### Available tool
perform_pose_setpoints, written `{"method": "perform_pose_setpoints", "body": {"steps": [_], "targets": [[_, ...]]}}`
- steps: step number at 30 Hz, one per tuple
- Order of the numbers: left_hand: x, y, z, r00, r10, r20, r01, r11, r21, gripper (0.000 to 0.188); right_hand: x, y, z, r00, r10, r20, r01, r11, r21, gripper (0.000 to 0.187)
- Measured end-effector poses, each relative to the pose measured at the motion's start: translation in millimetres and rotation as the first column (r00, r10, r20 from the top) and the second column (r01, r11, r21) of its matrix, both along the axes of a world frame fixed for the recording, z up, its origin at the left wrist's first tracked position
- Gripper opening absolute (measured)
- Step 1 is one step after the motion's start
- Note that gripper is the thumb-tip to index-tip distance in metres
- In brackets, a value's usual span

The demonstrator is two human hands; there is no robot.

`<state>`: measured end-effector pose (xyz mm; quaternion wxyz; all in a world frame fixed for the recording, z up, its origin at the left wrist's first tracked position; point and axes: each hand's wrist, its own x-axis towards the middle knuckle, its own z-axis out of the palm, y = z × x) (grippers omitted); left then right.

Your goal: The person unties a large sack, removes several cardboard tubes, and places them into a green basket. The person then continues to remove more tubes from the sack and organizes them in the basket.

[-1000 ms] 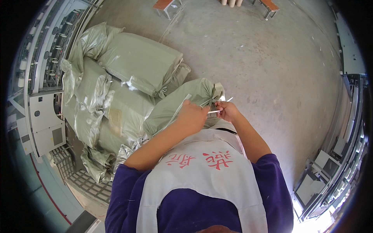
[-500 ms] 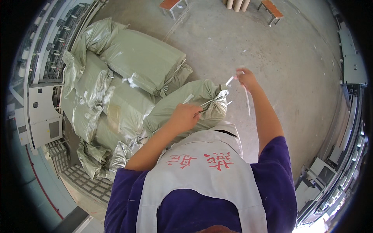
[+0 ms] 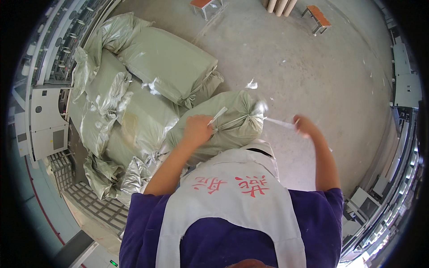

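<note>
Gripping a white strip [image 3: 280, 122], right fingers [image 3: 298, 119] look blurred.

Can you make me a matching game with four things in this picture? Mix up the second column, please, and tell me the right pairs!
Things:
1. Left hand
2. Right hand
3. Apron
4. Tubes

Places and colours:
A. Brown, at the top edge of the picture
B. Out over the bare floor, at a white strip
C. Against a green sack
D. White with red marks

Right pairs: 1-C, 2-B, 3-D, 4-A
</note>
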<state>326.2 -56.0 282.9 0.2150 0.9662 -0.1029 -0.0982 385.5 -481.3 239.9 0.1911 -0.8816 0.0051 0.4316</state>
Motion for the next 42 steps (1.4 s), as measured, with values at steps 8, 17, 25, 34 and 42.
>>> {"method": "perform_pose_setpoints", "body": {"steps": [8, 17, 25, 34, 42], "targets": [[1.2, 7.0, -16.1, 0.991, -0.097, -0.09, 0.112, 0.978, 0.178, 0.017, 74.4, 168.9, 78.3, 0.831, -0.554, 0.039, 0.189, 0.348, 0.918, 0.028], [-23.2, 93.3, 12.3, 0.726, 0.528, -0.442, -0.665, 0.372, -0.648, 0.01, -2.5, 62.6, 143.1, 0.979, -0.124, -0.162, 0.202, 0.499, 0.843, 0.014], [-135.1, 138.5, 48.4, 0.576, 0.687, -0.442, -0.483, -0.151, -0.863, 0.021, 16.3, 9.8, 98.1, 0.492, 0.073, 0.867, 0.161, 0.972, -0.173, 0.039], [-159.9, 62.5, 73.0, 0.804, 0.047, -0.593, -0.531, 0.507, -0.679, 0.023, -43.0, 334.4, 50.2, 0.722, 0.329, 0.609, -0.692, 0.382, 0.613, 0.032], [-219.4, 94.3, 21.5, 0.646, 0.126, -0.753, -0.759, 0.216, -0.615, 0.02, -85.7, 437.2, 37.0, 0.127, 0.792, 0.597, -0.965, -0.041, 0.26, 0.038]]}}
